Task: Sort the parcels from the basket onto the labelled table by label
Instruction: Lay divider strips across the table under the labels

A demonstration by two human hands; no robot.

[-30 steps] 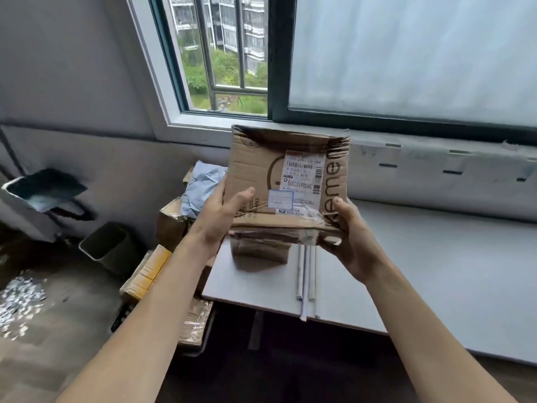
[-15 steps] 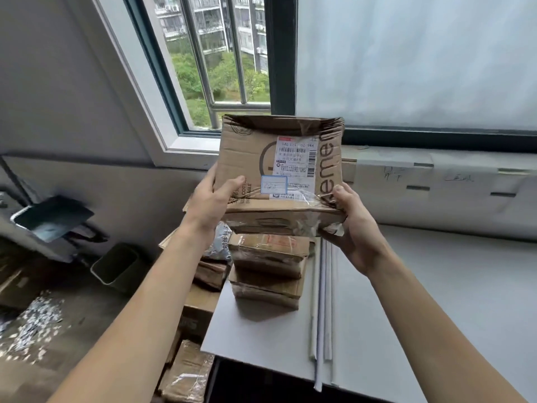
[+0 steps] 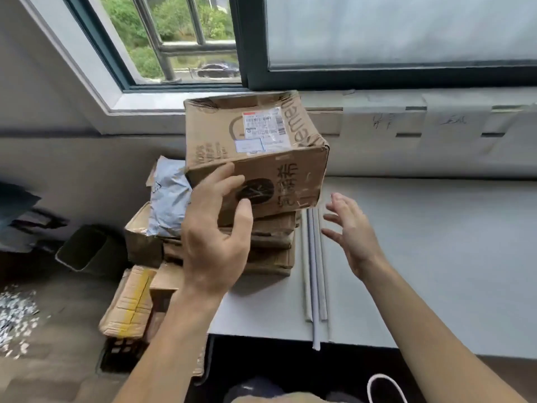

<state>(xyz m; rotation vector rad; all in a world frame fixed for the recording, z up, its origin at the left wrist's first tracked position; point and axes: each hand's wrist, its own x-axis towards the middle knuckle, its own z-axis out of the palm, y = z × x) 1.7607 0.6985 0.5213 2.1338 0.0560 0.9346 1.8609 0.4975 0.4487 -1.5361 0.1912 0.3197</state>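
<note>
Cardboard box point(image 3: 255, 158) on stack point(image 3: 270, 242), table's point(image 3: 436, 257) left end.
Rested askew; left hand point(image 3: 215, 237) spread loose at its front, right hand point(image 3: 351, 231) splayed clear beside it, gripping nothing.

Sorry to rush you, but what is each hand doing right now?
Left hand: open, at the front of the box, not gripping it.
Right hand: open, holding nothing, clear of the box.

Head view looks down, seemingly close, at the table point(image 3: 436, 271).
</note>
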